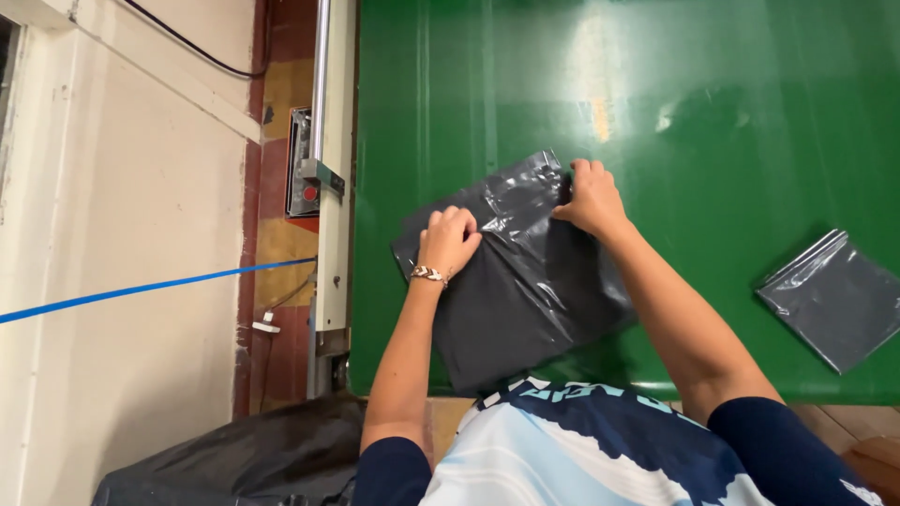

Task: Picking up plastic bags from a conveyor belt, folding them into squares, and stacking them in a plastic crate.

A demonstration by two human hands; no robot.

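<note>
A dark grey garment packed in a clear plastic bag (525, 290) lies on the green table (712, 94) near its front edge. My left hand (447, 239), with a bracelet at the wrist, presses down on the bag's left side with curled fingers. My right hand (589, 199) pinches the crinkled plastic at the bag's far end. Both hands are closed on the bag's film.
A second flat grey bagged item (834, 298) lies at the table's right. A metal post with a red button box (309, 187) runs along the table's left edge. A black sack (234, 459) sits on the floor at lower left. A blue tape line (141, 290) crosses the wall.
</note>
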